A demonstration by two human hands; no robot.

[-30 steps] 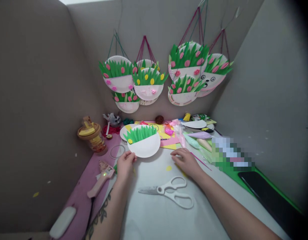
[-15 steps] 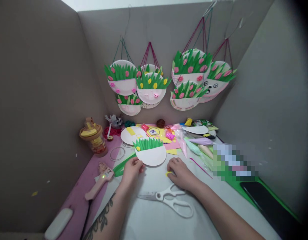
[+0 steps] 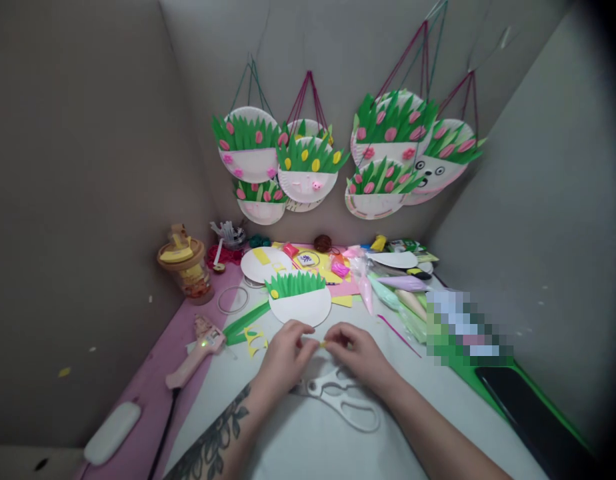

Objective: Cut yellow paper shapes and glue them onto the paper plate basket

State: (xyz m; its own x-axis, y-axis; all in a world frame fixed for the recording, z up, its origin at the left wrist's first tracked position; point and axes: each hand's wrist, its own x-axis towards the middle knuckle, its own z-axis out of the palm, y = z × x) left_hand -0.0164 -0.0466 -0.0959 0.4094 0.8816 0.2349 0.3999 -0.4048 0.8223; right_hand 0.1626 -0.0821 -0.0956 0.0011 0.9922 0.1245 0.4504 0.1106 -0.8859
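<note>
My left hand (image 3: 291,352) and my right hand (image 3: 357,353) meet in front of the paper plate, fingertips pinched on a small yellow paper piece (image 3: 323,345), mostly covered by the fingers. Just beyond them lies the white paper plate (image 3: 301,308). Green paper grass (image 3: 298,285) lines its upper part, with one yellow paper petal (image 3: 274,294) at the left. Under and between my wrists rest white-handled scissors (image 3: 355,412), their blades partly hidden by my left hand. A cut-out yellow paper scrap (image 3: 255,343) lies left of my left hand.
A pink glue gun (image 3: 195,357) with its light on lies at left, near a lidded cup (image 3: 188,273). Green paper strips (image 3: 245,323) are beside it. Clay bags (image 3: 388,293) and a black phone (image 3: 525,407) lie at right. Decorated plates (image 3: 308,180) hang on the back wall.
My left hand has left the plate's edge and moved right to meet my right hand at the yellow piece. The yellow scrap now shows at left. The view has tilted slightly down.
</note>
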